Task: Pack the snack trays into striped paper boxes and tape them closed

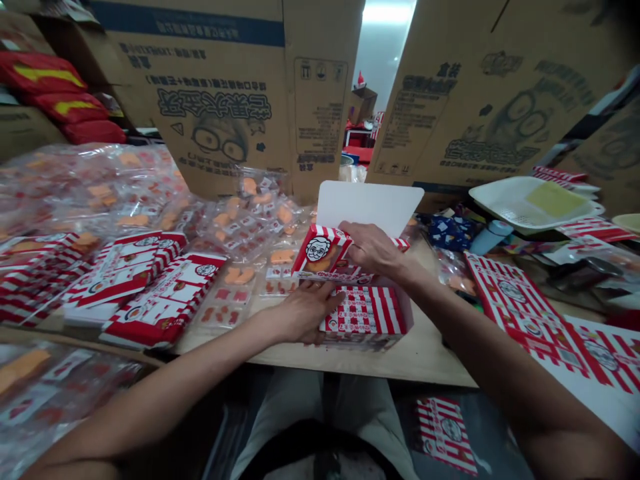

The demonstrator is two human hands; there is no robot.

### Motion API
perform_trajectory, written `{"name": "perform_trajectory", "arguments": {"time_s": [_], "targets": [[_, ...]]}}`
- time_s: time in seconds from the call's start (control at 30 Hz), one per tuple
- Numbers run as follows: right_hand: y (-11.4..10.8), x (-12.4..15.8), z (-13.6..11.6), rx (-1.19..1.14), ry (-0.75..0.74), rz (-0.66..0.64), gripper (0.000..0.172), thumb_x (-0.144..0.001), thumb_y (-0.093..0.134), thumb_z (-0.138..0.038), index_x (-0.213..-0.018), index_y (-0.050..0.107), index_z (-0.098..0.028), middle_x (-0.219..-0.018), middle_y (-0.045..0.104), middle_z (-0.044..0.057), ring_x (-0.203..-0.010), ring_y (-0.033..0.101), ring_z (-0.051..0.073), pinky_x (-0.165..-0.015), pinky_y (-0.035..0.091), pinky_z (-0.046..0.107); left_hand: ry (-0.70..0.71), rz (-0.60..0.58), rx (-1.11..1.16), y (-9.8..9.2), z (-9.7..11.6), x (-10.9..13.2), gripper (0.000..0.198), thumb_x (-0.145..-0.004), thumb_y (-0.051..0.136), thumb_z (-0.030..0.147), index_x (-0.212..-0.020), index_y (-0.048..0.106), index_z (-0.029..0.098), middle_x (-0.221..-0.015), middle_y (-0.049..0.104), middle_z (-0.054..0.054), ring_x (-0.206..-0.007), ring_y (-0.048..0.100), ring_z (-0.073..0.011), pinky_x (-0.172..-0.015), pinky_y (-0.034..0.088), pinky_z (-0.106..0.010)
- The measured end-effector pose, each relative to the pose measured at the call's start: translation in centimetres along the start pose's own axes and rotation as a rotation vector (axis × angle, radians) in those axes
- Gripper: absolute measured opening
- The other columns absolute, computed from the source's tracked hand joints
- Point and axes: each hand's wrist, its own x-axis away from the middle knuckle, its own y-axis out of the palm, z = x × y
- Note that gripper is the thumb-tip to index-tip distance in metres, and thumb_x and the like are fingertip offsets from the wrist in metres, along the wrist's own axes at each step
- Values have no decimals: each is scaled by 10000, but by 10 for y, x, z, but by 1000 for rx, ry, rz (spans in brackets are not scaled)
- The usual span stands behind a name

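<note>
In front of me on the table is an open carton with its white lid raised and a row of red-and-white striped packets inside. My right hand is closed on a red-and-white snack box printed with a bearded face, tilted over the carton's back part. My left hand grips the carton's left side, its thumb against the striped packets. Some of its fingers are hidden. Clear bags with orange pieces lie just left of the carton.
Flat printed boxes are stacked at left, before a heap of clear bags. Large brown cartons wall off the back. At right are striped sheets, a white basket and a light-blue bottle.
</note>
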Motion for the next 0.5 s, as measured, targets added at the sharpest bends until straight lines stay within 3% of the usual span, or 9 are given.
{"name": "perform_trajectory", "arguments": {"time_s": [0.13,0.3,0.37,0.43,0.5], "targets": [[-4,-9,-1,58,84,-43,191,-952,435,-268,-1080,550,-183,-974,709,130,-784,608,236,-686,360,311,18,61,17,2,-11,5,726,-781,740,488,-1428,505,257,-1408,519,-166,-1265,516,-409,-1071,389,-529],[-13,-6,4,0,73,-15,199,-962,437,-274,-1087,566,-187,-990,708,109,-818,614,223,-709,381,291,-161,91,-38,-2,-12,15,922,-739,732,644,-1505,438,224,-1348,537,-226,-1270,492,-478,-1061,367,-626],[-14,-2,-1,56,46,-28,267,-953,455,-268,-1180,570,-186,-981,704,107,-816,612,226,-723,383,297,-189,127,16,-9,-16,19,940,-725,717,707,-1464,473,180,-1360,535,-230,-1282,491,-466,-1077,373,-614],[-16,1,-8,148,26,-30,418,-935,463,-239,-1346,522,-191,-973,701,113,-809,613,239,-736,380,316,-180,145,127,-15,-21,22,767,-799,654,699,-1324,568,147,-1305,574,-202,-1208,559,-392,-1046,444,-529],[-21,2,-15,230,20,-22,563,-921,467,-219,-1482,433,-207,-981,701,123,-805,620,255,-747,376,337,-179,179,217,-17,-26,22,498,-923,555,584,-1142,626,143,-1218,607,-168,-1123,603,-319,-994,496,-447]]}}
